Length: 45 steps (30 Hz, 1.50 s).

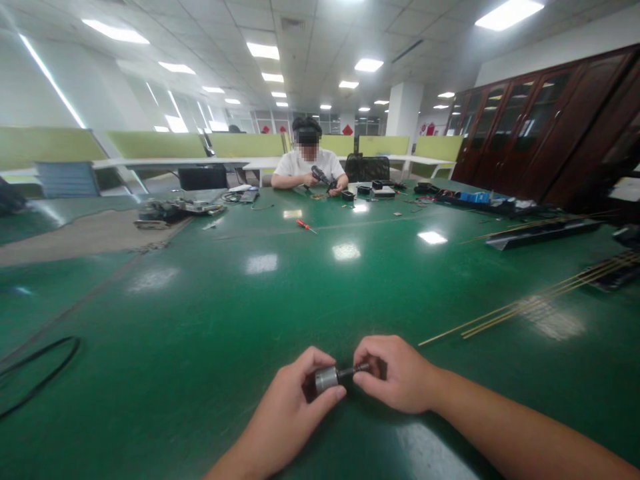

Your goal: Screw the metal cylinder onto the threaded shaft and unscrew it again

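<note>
My left hand (293,400) pinches a small silver metal cylinder (326,378) between thumb and fingers, low in the middle of the view. My right hand (395,373) is closed on a short black part (353,371) that sticks out of the cylinder's right end. Both hands rest just above the green table (225,313), knuckles almost touching. What lies inside the right palm is hidden.
Thin brass-coloured rods (525,303) lie to the right. A black cable (40,373) loops at the left. A red screwdriver (305,226) lies mid-table. Across the table a seated person (307,167) holds a tool among black boxes (380,190). Dark cabinets (540,127) stand at right.
</note>
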Available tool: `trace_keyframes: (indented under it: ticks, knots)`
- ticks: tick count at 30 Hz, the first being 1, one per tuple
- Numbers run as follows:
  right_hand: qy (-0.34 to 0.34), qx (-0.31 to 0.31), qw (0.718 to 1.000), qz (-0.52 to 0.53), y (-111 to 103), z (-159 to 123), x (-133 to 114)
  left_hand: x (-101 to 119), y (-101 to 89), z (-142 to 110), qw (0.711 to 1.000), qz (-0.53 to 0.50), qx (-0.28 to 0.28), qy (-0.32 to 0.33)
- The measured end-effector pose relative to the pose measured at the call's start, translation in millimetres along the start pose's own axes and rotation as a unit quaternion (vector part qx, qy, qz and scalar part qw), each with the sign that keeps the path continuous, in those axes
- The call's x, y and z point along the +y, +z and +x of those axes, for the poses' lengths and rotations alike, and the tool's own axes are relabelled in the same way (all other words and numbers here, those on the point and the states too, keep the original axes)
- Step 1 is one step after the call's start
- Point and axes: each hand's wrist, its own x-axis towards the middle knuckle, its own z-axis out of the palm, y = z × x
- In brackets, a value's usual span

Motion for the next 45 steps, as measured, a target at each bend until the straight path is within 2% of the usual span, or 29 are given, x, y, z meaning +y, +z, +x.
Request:
trace_keyframes:
  ticks: [45]
  knots:
    - [0.048, 0.007, 0.998, 0.036, -0.6, -1.9, 0.4, 5.9, -3.1, 0.6, 0.999, -0.033, 0.03, -0.021]
